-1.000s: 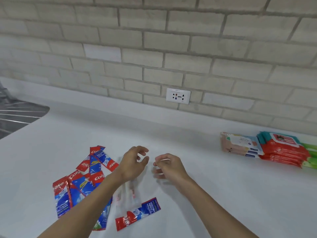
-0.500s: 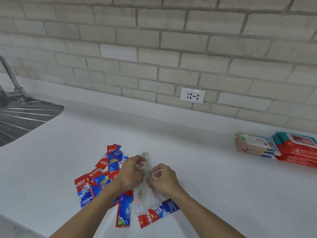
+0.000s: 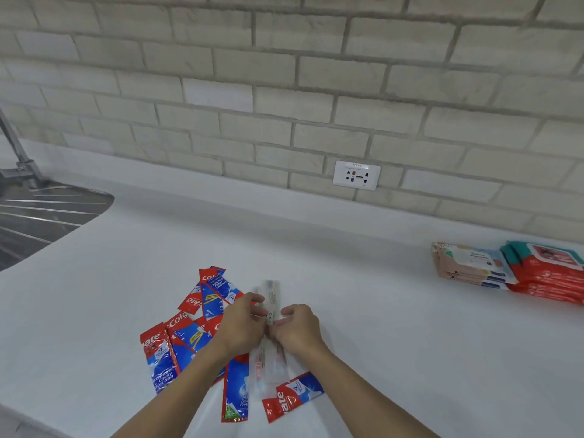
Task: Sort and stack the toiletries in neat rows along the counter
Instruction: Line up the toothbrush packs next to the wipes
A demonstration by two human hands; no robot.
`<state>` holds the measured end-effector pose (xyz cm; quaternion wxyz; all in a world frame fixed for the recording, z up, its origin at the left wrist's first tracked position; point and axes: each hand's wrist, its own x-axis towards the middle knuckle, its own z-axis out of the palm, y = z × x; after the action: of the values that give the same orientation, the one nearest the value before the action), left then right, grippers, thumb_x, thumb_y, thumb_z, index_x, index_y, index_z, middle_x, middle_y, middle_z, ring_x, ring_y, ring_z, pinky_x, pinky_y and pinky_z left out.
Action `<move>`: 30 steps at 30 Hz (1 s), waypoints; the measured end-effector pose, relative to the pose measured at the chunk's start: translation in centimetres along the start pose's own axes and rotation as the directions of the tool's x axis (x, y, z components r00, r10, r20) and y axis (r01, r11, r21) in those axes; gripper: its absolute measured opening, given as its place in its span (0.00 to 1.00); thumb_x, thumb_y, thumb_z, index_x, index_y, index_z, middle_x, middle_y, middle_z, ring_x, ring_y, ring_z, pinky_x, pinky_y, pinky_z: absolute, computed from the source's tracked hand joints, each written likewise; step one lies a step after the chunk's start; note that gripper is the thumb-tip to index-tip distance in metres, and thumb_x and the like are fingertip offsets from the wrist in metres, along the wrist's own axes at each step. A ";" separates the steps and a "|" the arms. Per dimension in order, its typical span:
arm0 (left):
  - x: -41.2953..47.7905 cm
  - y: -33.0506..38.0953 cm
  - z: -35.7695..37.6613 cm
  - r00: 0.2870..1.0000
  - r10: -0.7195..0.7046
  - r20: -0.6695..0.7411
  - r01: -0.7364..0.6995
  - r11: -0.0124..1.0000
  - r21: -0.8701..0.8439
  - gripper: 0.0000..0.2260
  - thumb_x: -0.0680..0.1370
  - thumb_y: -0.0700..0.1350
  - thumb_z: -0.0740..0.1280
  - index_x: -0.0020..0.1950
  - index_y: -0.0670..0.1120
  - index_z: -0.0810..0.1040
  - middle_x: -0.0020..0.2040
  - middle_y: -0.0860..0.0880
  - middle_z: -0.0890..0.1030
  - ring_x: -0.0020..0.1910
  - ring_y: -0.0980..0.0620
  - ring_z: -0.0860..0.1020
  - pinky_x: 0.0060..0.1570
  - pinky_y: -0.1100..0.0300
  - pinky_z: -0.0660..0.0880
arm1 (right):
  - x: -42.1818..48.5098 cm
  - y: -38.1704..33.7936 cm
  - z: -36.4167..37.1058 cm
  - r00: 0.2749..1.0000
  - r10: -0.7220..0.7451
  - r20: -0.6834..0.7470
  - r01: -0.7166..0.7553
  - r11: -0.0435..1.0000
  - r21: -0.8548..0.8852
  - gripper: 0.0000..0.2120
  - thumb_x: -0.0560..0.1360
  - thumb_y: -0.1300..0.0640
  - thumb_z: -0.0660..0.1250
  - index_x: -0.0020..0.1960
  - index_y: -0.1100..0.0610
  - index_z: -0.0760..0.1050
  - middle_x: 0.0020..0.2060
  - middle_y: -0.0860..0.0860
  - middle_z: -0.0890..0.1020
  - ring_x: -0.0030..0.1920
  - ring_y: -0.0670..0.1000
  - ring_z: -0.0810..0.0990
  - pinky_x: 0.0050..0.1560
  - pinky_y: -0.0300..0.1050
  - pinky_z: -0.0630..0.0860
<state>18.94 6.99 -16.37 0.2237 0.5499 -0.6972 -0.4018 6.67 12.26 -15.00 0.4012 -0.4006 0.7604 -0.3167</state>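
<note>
Pinching from both sides, the left hand [image 3: 241,324] and the right hand [image 3: 298,327] meet just below the centre of the frame, fingers curled in on a thin bundle of clear packets [image 3: 272,297]. Each hand takes one long edge, so the grip is narrow and the bundle is squeezed between them. The contents are blurred; they look like wrapped toothbrushes, but I cannot be sure.

The bundle's long axis runs almost straight up the frame. Its top end pokes out above the knuckles toward the brick wall, and its bottom end trails down between the wrists. That lower end lies over the toothpaste sachets [image 3: 189,339], which fan out in a loose heap at lower left; one stray sachet [image 3: 292,396] sits slantwise just below the right wrist.

Bare counter [image 3: 363,279] opens to the right of the hands and above them. Well apart at the right edge, two stacks of wipes packs [image 3: 471,267] lie side by side against the wall. A wall socket [image 3: 356,174] sits above centre, and the sink [image 3: 38,216] fills the left edge.

The likely step is squaring the bundle before laying it down as a row. The right hand is nearer the free counter; the left is nearer the heap that remains unsorted.
</note>
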 end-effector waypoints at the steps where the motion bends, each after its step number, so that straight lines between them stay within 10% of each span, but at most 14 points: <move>1: 0.0 0.0 0.1 1.000 -0.009 0.004 0.009 1.000 -0.016 0.18 0.77 0.38 0.67 0.66 0.45 0.72 0.54 0.49 0.81 0.48 0.56 0.80 0.41 0.71 0.74 | 0.1 0.1 0.0 1.000 -0.003 0.005 0.003 1.000 0.009 0.22 0.71 0.55 0.75 0.62 0.58 0.74 0.53 0.52 0.84 0.54 0.49 0.82 0.52 0.37 0.78; 6: -0.1 0.0 0.2 0.997 -0.077 -0.010 0.075 0.984 -0.161 0.13 0.79 0.40 0.65 0.64 0.44 0.74 0.52 0.48 0.81 0.46 0.53 0.81 0.42 0.65 0.78 | 0.3 0.6 -0.2 1.000 -0.015 0.003 0.014 0.993 0.120 0.15 0.71 0.58 0.75 0.57 0.57 0.81 0.49 0.51 0.85 0.47 0.49 0.84 0.52 0.46 0.82; 13: 0.0 1.2 0.3 0.991 -0.130 0.037 0.133 0.890 -0.436 0.08 0.80 0.43 0.65 0.54 0.41 0.81 0.41 0.45 0.84 0.37 0.50 0.83 0.40 0.59 0.81 | 0.0 0.9 -0.8 0.993 -0.106 -0.056 0.115 0.970 0.213 0.11 0.73 0.59 0.73 0.55 0.53 0.82 0.43 0.43 0.83 0.44 0.41 0.82 0.42 0.31 0.79; 23: 0.6 2.6 0.9 0.992 -0.066 0.111 0.108 0.890 -0.444 0.07 0.78 0.42 0.68 0.43 0.43 0.83 0.36 0.46 0.84 0.37 0.45 0.82 0.39 0.53 0.80 | 0.4 1.5 -3.2 0.990 -0.144 0.002 0.137 0.947 0.289 0.08 0.77 0.59 0.68 0.48 0.49 0.83 0.42 0.50 0.86 0.40 0.48 0.85 0.45 0.41 0.83; 30: 0.8 3.7 1.2 0.982 -0.025 0.186 0.107 0.888 -0.448 0.06 0.80 0.47 0.65 0.52 0.47 0.80 0.44 0.50 0.86 0.43 0.49 0.85 0.41 0.58 0.81 | 1.1 0.3 -5.2 0.987 -0.079 -0.137 0.130 0.899 0.418 0.08 0.74 0.52 0.72 0.52 0.51 0.78 0.46 0.52 0.83 0.40 0.50 0.85 0.40 0.42 0.82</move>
<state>15.64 6.88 -14.14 0.2706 0.4682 -0.5812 -0.6081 1.64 12.27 -13.19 0.4162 -0.3244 0.6725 -0.5190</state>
